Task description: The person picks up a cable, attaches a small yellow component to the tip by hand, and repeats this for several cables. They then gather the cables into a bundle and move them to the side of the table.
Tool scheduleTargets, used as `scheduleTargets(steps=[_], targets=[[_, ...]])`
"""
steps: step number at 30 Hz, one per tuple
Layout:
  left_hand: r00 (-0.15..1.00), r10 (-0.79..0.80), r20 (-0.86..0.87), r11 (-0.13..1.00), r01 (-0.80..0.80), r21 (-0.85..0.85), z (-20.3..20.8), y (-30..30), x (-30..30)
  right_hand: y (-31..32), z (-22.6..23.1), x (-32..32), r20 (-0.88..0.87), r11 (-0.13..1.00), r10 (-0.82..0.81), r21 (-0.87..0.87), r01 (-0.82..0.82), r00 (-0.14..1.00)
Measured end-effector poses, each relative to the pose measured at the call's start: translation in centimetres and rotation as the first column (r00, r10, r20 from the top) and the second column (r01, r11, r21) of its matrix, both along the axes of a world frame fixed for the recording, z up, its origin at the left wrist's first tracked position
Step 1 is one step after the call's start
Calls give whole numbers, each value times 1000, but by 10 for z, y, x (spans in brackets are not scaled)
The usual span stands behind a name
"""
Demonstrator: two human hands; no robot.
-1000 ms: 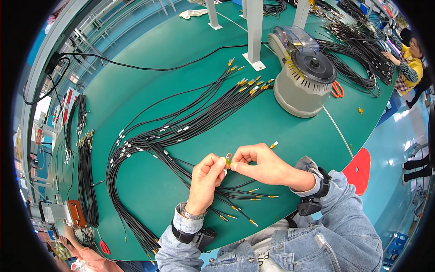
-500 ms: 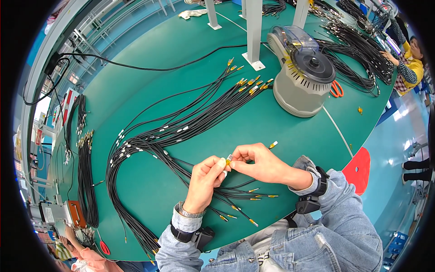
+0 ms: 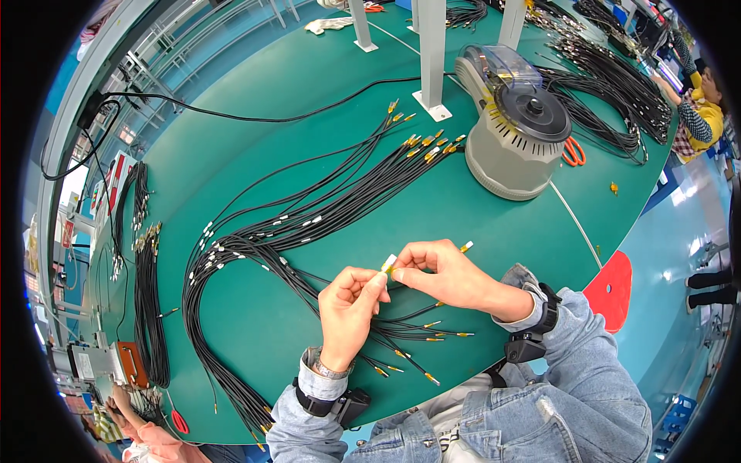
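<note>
Two bare hands meet over the green table [image 3: 440,212]. Your left hand [image 3: 347,312] pinches a small connector [image 3: 389,263] with yellow wrapping between thumb and forefinger, its pale tip poking up past your thumb. Your right hand [image 3: 449,276] comes in close at the connector's right side, thumb and forefinger bent toward each other; cannot tell whether they grip any of it.

Left of the grip: a thick bundle of black cables [image 3: 220,266], curving, with white labels. Just below it: loose cable ends [image 3: 417,333], fanned out, tips yellow. Near, above your right hand: one more yellow-and-white tip [image 3: 466,247]. Farther up and right: a grey tape dispenser [image 3: 513,158] with a black disc on top; orange-handled scissors [image 3: 573,152] just beside it.
</note>
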State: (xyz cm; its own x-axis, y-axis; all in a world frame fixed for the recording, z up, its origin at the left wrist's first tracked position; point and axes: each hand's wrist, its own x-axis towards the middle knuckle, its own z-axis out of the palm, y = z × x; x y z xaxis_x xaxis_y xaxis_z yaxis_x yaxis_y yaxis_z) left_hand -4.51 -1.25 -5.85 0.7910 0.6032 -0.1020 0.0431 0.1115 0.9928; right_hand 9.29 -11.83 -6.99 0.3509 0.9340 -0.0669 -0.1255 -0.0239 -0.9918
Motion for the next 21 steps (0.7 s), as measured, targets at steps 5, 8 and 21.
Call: scheduleTargets(steps=[5, 8, 21], targets=[[998, 60, 22, 975, -63, 214, -4, -3, 0, -2, 3, -1, 6, 1000, 11, -7, -11, 1000], [998, 63, 17, 955, -65, 289, -5, -4, 0, -2, 1, -1, -1, 1000, 13, 1, -13, 1000], [999, 28, -38, 943, -14, 332, -5, -5, -1, -1, 1, -1, -8, 1000, 27, 3, -27, 1000]])
